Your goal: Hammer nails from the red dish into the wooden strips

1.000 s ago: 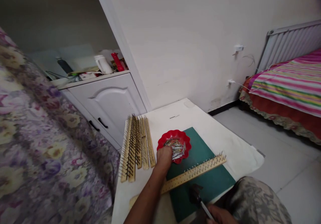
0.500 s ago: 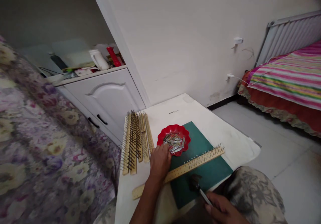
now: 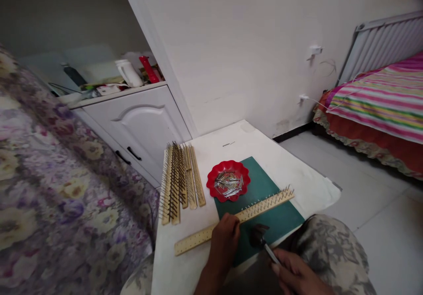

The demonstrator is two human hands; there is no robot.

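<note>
A long wooden strip (image 3: 264,207) lies slanted across the green mat (image 3: 261,178); nails stand in its right part, and its left part shows rows of small holes. My left hand (image 3: 228,235) is at the middle of the strip, fingers closed beside the last nails. Whatever those fingers pinch is too small or hidden to make out. In my right hand (image 3: 291,268) is a hammer (image 3: 259,235), gripped by its handle, its dark head low over the mat's near part. A red scalloped bowl (image 3: 211,178) with loose nails (image 3: 229,184) stands beyond the strip, partly on the mat.
Several nail-studded wooden strips (image 3: 175,184) lie side by side on the white table (image 3: 194,259) at left. Two thin pieces (image 3: 226,144) lie near the back. A flowered curtain (image 3: 82,189) hangs at left, and a white cabinet (image 3: 145,123) stands behind. My knee (image 3: 330,251) is at right.
My left hand has moved from the bowl's near rim back toward me and right, onto the strip. The hammer stays in my right hand, almost in the same place.
</note>
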